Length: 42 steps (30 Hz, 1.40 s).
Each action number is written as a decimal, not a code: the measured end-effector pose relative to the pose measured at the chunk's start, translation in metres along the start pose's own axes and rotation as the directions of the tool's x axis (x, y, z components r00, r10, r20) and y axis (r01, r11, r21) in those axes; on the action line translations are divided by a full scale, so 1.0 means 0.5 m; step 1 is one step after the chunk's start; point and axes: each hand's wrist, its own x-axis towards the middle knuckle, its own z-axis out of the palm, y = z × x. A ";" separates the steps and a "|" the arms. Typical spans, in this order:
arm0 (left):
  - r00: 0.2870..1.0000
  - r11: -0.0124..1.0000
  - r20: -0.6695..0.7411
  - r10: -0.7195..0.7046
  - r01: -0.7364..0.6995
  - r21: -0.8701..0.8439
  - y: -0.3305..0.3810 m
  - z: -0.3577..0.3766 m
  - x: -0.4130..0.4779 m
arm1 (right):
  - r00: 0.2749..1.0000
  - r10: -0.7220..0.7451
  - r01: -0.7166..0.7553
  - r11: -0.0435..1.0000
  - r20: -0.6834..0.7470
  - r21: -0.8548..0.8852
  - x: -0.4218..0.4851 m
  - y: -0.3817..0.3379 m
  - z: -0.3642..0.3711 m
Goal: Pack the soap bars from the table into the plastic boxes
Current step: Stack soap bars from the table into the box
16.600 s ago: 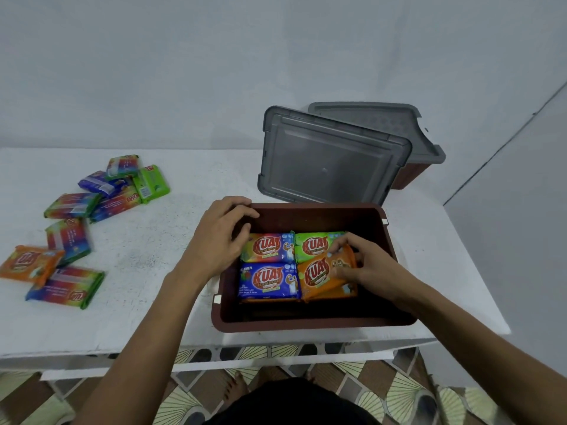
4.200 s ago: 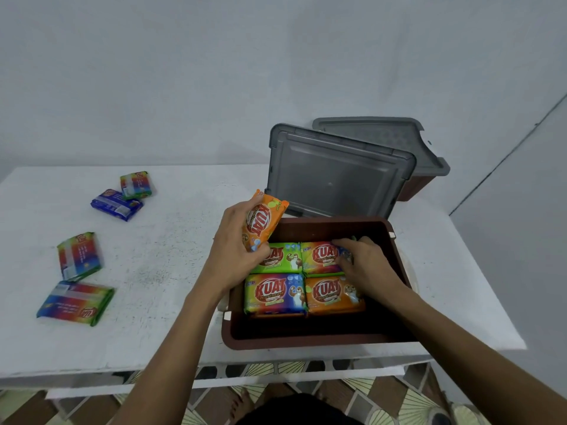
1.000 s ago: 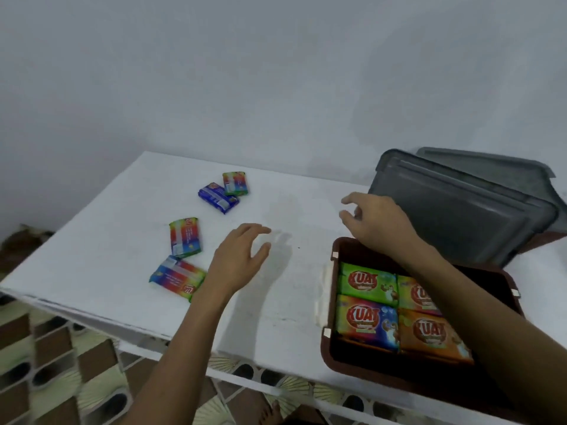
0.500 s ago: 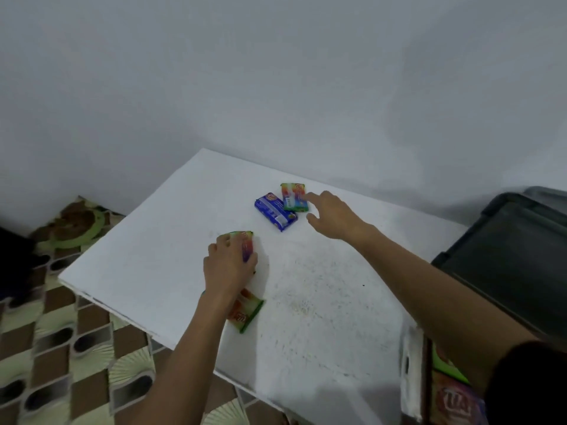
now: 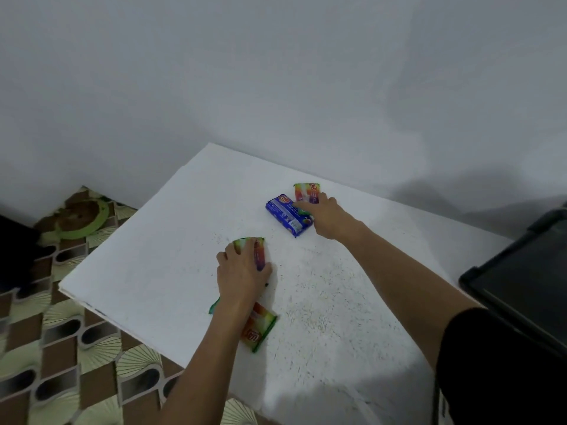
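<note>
Several wrapped soap bars lie on the white table. My left hand grips a rainbow soap bar from above, fingers curled over its far end. A second rainbow bar lies partly under that wrist. Farther back, my right hand closes on the near end of another rainbow bar, its forefinger lying across the edge of a blue bar beside it. At the right edge only the grey box lid shows; the box itself is out of view.
The table's left and near edges drop to a patterned tile floor. A green-rimmed round object sits on the floor at the left. A plain wall stands behind the table.
My view has swung left, away from the box. My right hand has reached the far rainbow and blue bars and closed on them. My left hand stays on the near rainbow bar.
</note>
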 end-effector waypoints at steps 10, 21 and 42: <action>1.000 0.967 0.018 -0.004 0.008 -0.253 0.010 -0.014 -0.007 | 0.962 0.045 -0.007 0.990 -0.270 0.140 -0.056 0.012 -0.028; 0.951 0.754 -0.192 0.243 -0.310 -0.579 0.114 -0.066 -0.090 | 0.903 0.160 0.127 0.787 -0.399 0.604 -0.316 0.106 -0.096; 0.921 0.292 -0.090 0.379 -0.211 -0.933 0.345 0.003 -0.349 | 0.849 0.422 0.061 0.522 -0.319 0.851 -0.878 0.231 -0.081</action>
